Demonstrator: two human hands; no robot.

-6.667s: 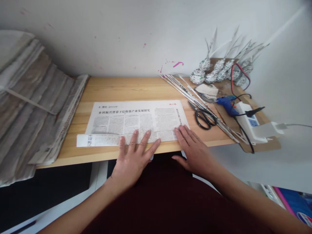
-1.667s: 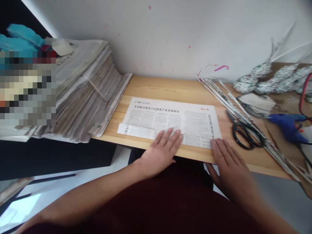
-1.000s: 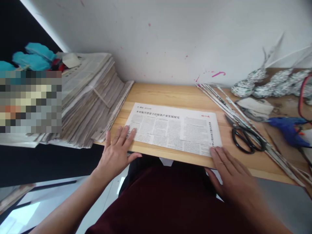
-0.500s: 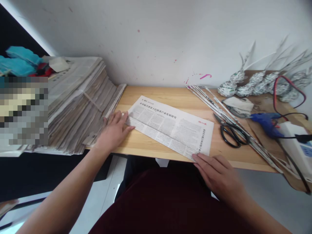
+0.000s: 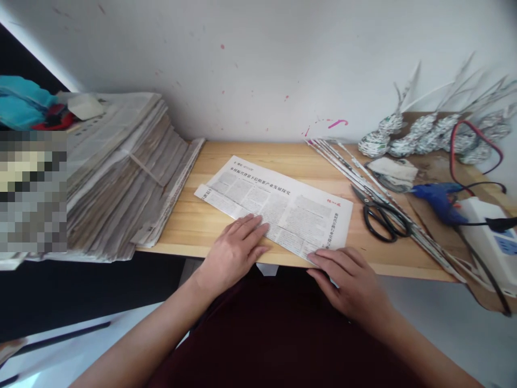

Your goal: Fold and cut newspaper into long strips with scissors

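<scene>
A folded sheet of newspaper (image 5: 278, 196) lies at a slant across the wooden table, with a narrow strip folded up along its near edge. My left hand (image 5: 236, 248) rests its outstretched fingers on the middle of that folded edge, thumb a little apart from them. At the near right corner of the sheet, my right hand (image 5: 349, 275) lays its fingers on the paper, its thumb apart below them by the table edge. Neither hand grips the sheet. Black-handled scissors (image 5: 383, 218) lie to the right of the paper.
A tall newspaper stack (image 5: 117, 178) stands on the left. Thin paper rods (image 5: 359, 172) lie behind and under the scissors. Farther right are a blue glue gun (image 5: 438, 202), a white power strip (image 5: 484, 231) and several woven paper pieces (image 5: 416, 134) against the wall.
My left hand has moved right along the folded edge, from the sheet's left corner to its middle. My right hand stays at the near right corner. The view has shifted slightly.
</scene>
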